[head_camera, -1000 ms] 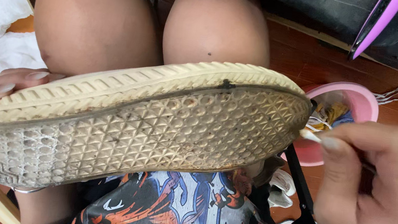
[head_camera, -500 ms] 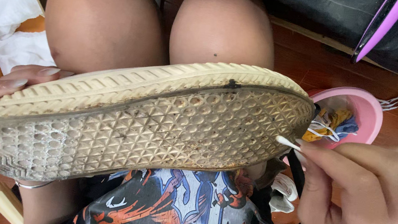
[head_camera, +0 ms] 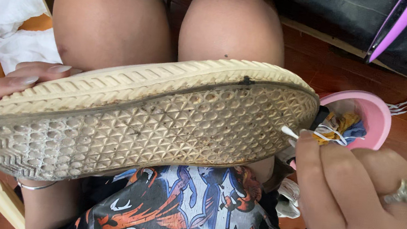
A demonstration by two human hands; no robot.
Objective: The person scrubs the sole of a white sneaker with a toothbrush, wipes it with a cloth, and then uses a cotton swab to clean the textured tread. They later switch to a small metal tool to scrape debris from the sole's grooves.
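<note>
A shoe (head_camera: 145, 123) is turned sole up across my lap, its dirty cream rubber sole with a diamond tread facing me. My left hand (head_camera: 8, 85) grips it from behind at the left end, fingertips showing over the rim. At the lower right, my right hand (head_camera: 357, 211), wearing a ring, pinches a thin white cotton swab (head_camera: 289, 133) whose tip touches the right end of the sole.
A pink bowl (head_camera: 379, 118) with bits of thread and cloth sits on the wooden floor right of the shoe. White crumpled cloth (head_camera: 4, 7) lies at the upper left. My bare knees are behind the shoe; dark bags fill the top right.
My right hand has moved left toward the shoe and closed on the swab, bringing its tip to the sole's right end. The shoe has hardly shifted.
</note>
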